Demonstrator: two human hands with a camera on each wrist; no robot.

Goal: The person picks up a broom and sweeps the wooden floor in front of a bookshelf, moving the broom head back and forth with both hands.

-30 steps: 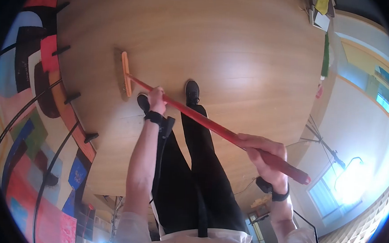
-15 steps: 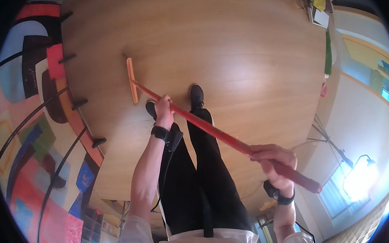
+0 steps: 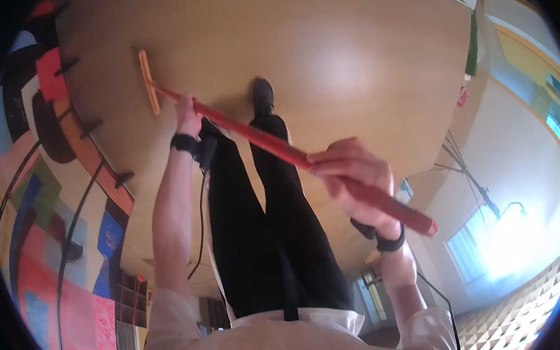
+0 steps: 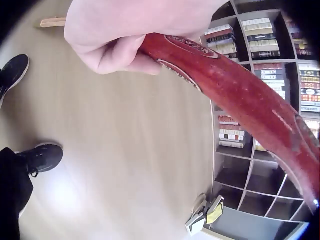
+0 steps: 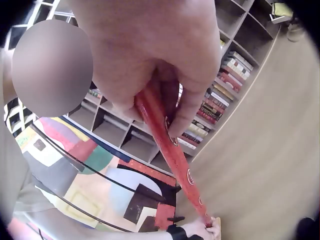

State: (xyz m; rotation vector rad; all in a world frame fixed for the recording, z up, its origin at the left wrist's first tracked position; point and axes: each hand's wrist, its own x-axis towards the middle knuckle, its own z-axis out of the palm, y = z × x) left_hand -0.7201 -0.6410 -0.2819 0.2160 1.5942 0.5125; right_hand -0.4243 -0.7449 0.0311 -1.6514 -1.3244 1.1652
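A broom with a long red handle (image 3: 257, 135) and a narrow orange head (image 3: 148, 82) slants across the head view. Its head lies at the floor, far left of the feet. My left hand (image 3: 189, 115) grips the handle low down, not far from the head. Higher up, near the handle's rounded end, my right hand (image 3: 357, 176) holds it with fingers over the top and thumb beneath. In the left wrist view the fingers (image 4: 125, 55) curl round the red shaft. The right wrist view shows the shaft running down from my right hand toward the left one.
Wooden floor (image 3: 363, 71) spreads ahead of the black shoes (image 3: 263, 97). Painted panels (image 3: 40, 224) with black feet line the left side. A tripod lamp (image 3: 503, 246) glows at the right. Shelves of books (image 4: 265, 75) and a small pile of items (image 4: 202, 217) stand against a wall.
The head view has shifted, so floor and feet sit higher and further left. Broom and both hands have moved up and left in view. Both hands keep their hold on the handle.
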